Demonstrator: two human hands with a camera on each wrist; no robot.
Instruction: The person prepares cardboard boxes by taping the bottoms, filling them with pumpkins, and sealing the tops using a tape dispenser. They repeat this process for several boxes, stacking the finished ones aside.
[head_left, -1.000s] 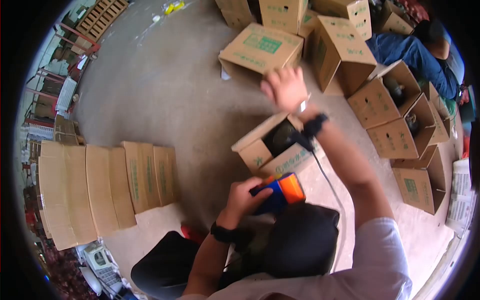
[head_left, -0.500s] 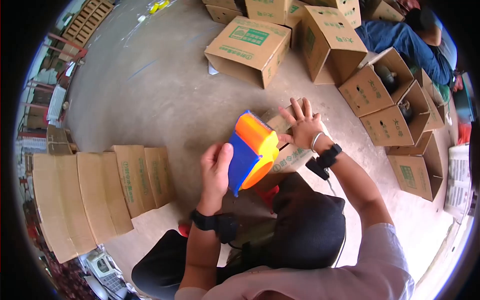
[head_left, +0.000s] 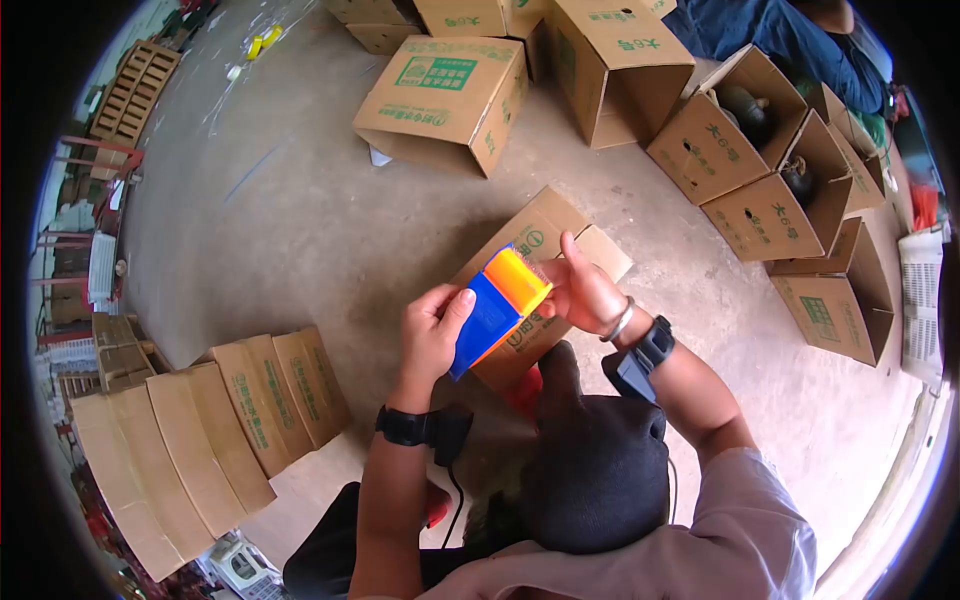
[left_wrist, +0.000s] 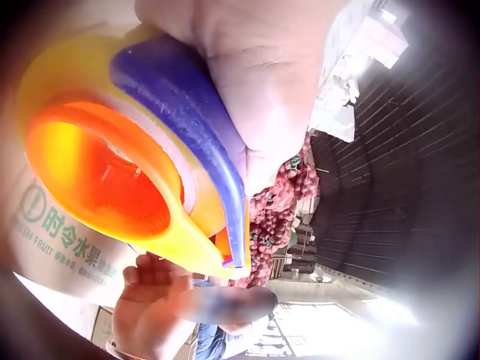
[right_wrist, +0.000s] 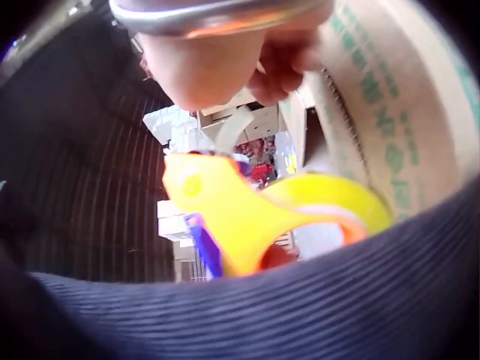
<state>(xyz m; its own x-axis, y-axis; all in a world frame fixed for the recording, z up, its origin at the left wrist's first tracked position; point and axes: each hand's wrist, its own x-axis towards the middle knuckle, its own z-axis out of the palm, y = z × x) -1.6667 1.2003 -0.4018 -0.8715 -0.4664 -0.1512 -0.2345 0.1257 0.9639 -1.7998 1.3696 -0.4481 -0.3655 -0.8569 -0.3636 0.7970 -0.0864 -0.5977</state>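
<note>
My left hand [head_left: 428, 335] holds a tape dispenser [head_left: 490, 310] with a blue side and an orange and yellow body, tilted up over a cardboard carton [head_left: 545, 225]. In the left wrist view, the dispenser's orange hub ring [left_wrist: 112, 112] and the roll of tape around it fill the near side. My right hand [head_left: 590, 295] is at the dispenser's toothed end, thumb raised apart from the fingers. A pale, blurred strip [right_wrist: 234, 129] shows near that hand in the right wrist view. The carton's top flaps lie folded down, its near part hidden behind the dispenser and hands.
Flat-sided cartons [head_left: 215, 430] stand in a row at left. Open cartons [head_left: 770, 180] with dark round things inside are at right, and an overturned carton [head_left: 440, 95] lies ahead. Another person's legs [head_left: 790, 50] show at the upper right. My dark-clothed knee [head_left: 600, 480] is close below the carton.
The left hand raised the dispenser from beside the knee to above the carton. The right hand came back from the far side, lowered the flaps, then moved to the dispenser's end.
</note>
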